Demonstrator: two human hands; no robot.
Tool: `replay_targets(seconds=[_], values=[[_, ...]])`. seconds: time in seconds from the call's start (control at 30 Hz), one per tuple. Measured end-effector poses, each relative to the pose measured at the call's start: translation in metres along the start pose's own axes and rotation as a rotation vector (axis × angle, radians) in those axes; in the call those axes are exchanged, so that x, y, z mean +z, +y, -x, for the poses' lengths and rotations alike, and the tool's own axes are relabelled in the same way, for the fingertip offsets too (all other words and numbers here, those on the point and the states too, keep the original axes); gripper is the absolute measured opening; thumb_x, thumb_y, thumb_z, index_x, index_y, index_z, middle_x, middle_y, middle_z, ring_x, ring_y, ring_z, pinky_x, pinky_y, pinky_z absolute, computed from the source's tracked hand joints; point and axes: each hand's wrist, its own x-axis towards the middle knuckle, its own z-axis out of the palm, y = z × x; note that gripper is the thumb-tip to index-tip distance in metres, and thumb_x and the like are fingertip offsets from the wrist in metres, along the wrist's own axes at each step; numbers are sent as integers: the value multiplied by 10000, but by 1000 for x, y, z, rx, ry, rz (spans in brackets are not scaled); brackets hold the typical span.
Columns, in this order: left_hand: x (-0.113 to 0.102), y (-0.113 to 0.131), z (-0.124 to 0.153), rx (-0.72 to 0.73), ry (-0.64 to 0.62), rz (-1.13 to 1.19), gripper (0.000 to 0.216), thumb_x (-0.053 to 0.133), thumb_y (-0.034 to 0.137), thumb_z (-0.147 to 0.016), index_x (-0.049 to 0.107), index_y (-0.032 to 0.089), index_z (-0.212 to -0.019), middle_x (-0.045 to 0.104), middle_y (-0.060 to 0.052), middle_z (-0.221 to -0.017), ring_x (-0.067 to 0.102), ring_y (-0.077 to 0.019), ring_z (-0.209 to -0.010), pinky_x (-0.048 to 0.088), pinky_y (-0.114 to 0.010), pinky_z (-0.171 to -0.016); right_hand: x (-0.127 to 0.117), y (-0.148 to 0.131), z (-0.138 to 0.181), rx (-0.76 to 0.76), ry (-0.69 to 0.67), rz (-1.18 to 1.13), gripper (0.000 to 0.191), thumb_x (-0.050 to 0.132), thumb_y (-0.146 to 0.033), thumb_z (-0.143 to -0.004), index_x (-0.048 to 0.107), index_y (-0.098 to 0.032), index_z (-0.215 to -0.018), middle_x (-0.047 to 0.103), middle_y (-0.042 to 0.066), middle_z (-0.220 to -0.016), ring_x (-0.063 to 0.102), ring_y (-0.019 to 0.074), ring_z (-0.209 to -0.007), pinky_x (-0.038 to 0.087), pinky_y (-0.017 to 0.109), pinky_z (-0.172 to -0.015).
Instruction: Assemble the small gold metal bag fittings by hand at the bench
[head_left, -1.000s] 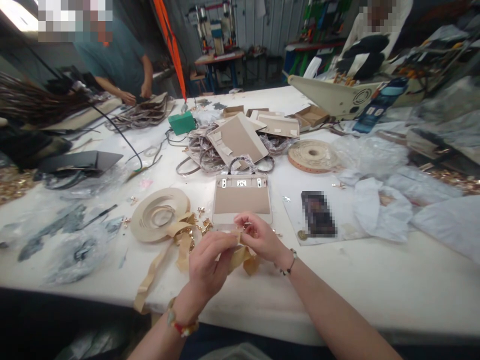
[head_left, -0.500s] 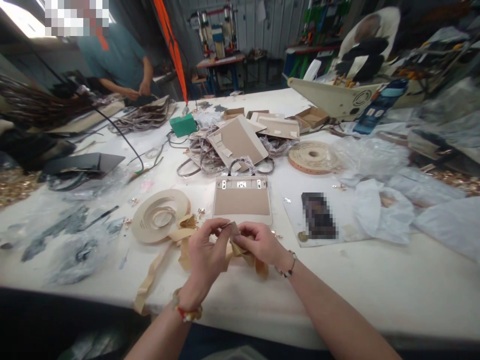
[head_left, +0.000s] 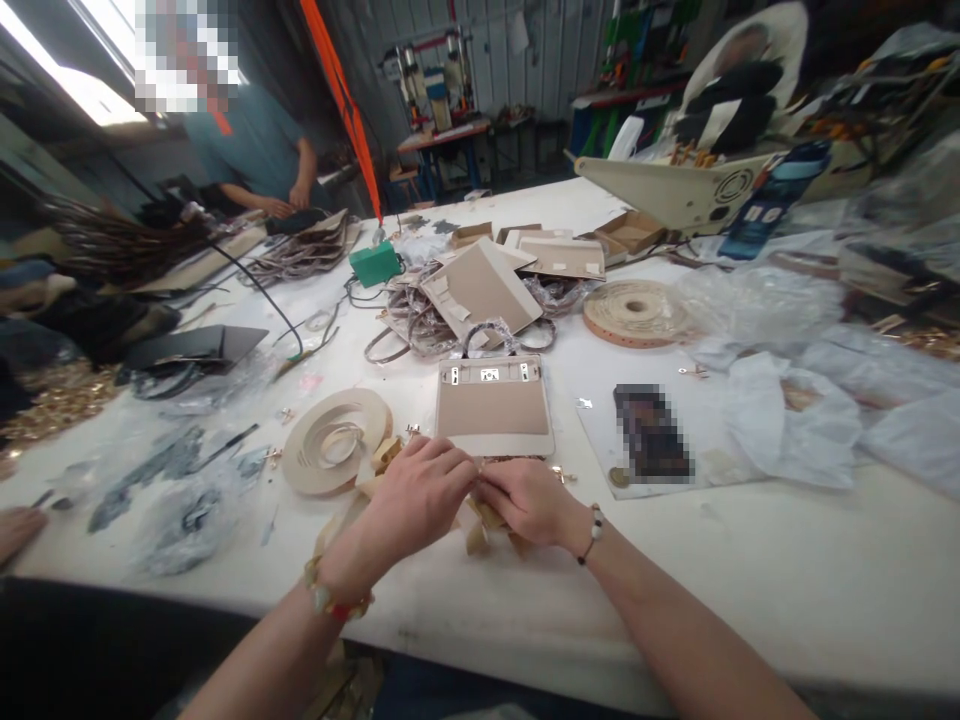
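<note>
My left hand (head_left: 420,495) and my right hand (head_left: 531,502) meet fingertip to fingertip just in front of a beige bag panel (head_left: 491,405). Both are closed on a tan tape strip (head_left: 486,520), whose loose folds hang beneath the right fingers. The exact pinch point is hidden by the left hand's back and knuckles. More tan tape passes behind my left wrist toward a flat tape roll (head_left: 300,455). The panel lies flat, with metal plates along its top and a dark handle behind. A small gold clasp (head_left: 561,474) sits beside my right hand.
Behind the panel lies a pile of bag pieces (head_left: 480,290), with a second roll (head_left: 637,308) to its right. A phone (head_left: 652,432) rests on a white sheet. Plastic bags (head_left: 795,420) spread rightward. Another person's hand (head_left: 19,530) shows at the left edge; a co-worker (head_left: 259,160) stands across the table.
My left hand has turned over, knuckles now up, and its fingers have come against the right hand's. Another hand has appeared at the left edge. The view has shifted slightly.
</note>
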Motion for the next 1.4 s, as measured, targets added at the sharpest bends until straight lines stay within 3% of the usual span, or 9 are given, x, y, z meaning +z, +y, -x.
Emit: replay_targets(seconds=[0.27, 0.43, 0.5, 0.6, 0.67, 0.73, 1.1, 1.3, 1.4], values=[[1, 1, -8, 45, 135, -20, 125, 513, 123, -920, 586, 202, -857, 632, -35, -784, 502, -201, -747, 340, -357, -701, 6, -1, -6, 316, 102, -754, 336, 586, -367, -887, 493, -191, -616, 453, -24, -615, 408, 134, -597, 328, 264, -564], [1, 10, -11, 14, 279, 156, 145, 493, 136, -939, 591, 204, -857, 644, -28, -763, 488, -184, -719, 348, -333, -703, 6, 11, -10, 459, 312, -886, 332, 639, -394, -815, 485, -194, -600, 430, -27, -603, 393, 130, -586, 336, 260, -543], [3, 4, -20, -137, 386, 326, 128, 517, 173, -938, 610, 207, -858, 659, -28, -787, 519, -182, -762, 376, -318, -738, 2, 15, -9, 483, 369, -904, 354, 640, -453, -832, 488, -199, -637, 432, -33, -602, 389, 125, -567, 331, 255, -523], [16, -25, -44, -659, 537, 695, 111, 627, 299, -869, 653, 193, -848, 695, -58, -951, 575, -207, -938, 413, -311, -816, -1, 14, -7, 453, 375, -911, 373, 626, -523, -864, 519, -198, -715, 461, -31, -637, 414, 126, -588, 344, 246, -533], [31, -50, -62, -986, 513, 1086, 169, 686, 337, -776, 659, 171, -789, 701, -53, -894, 586, -191, -881, 421, -290, -792, -1, 9, -5, 420, 337, -886, 382, 626, -541, -870, 530, -194, -739, 468, -32, -656, 416, 122, -602, 340, 239, -542], [45, -71, -76, -1061, 474, 1175, 227, 710, 370, -724, 657, 150, -752, 683, -50, -766, 566, -172, -750, 425, -288, -733, -1, 6, -4, 399, 268, -882, 380, 634, -544, -865, 527, -193, -767, 467, -39, -663, 408, 114, -598, 331, 235, -543], [87, -87, -88, -1093, 512, 1207, 297, 762, 309, -549, 645, 133, -757, 620, 10, -685, 508, -101, -604, 380, -232, -600, 1, 9, -3, 346, 197, -786, 163, 628, -336, -870, 594, -182, -910, 578, -16, -751, 505, 125, -673, 414, 231, -620], [97, -95, -91, -1086, 526, 1243, 677, 778, 212, -528, 595, 162, -1178, 627, 34, -731, 572, -113, -616, 422, -225, -603, 3, 14, -4, 320, 200, -708, 250, 575, -327, -921, 652, -188, -1114, 685, 40, -973, 605, 180, -861, 491, 282, -782], [97, -100, -96, -1087, 492, 1272, 534, 774, 253, -563, 656, 120, -1066, 649, -6, -733, 583, -130, -620, 445, -241, -599, 4, 17, -3, 334, 214, -666, 343, 559, -326, -934, 628, -178, -1235, 681, 52, -986, 604, 186, -880, 495, 286, -790]])
